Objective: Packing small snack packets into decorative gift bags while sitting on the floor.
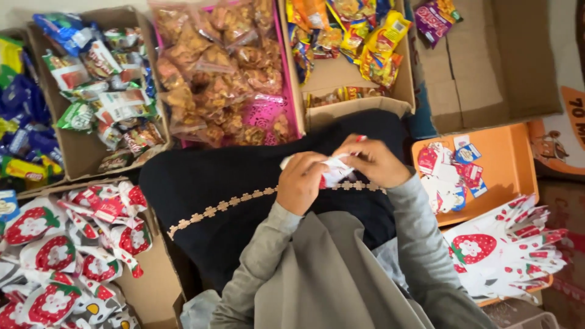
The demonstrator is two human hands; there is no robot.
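From the head camera, the person sits on the floor with a black cloth with a gold trim band [244,195] spread over the lap, hemmed in by open boxes. At upper left a brown cardboard box of mixed green, red and white snack packets [100,91] stands beside a pink box of clear bags of brown fried snacks [222,73]; next comes a cardboard box of yellow and orange packets [359,42]. A flattened brown cardboard sheet [487,67] lies at upper right. An orange plastic tray [512,158] at right holds small red and blue stickers; below it lies a fan of flat white strawberry-print bags [506,250]. A box of filled strawberry bags [67,256] fills the lower left.

Little bare floor shows. Over the lap, the left hand [301,183] and right hand [375,161] both close their fingers on a small white and red packet [334,172].
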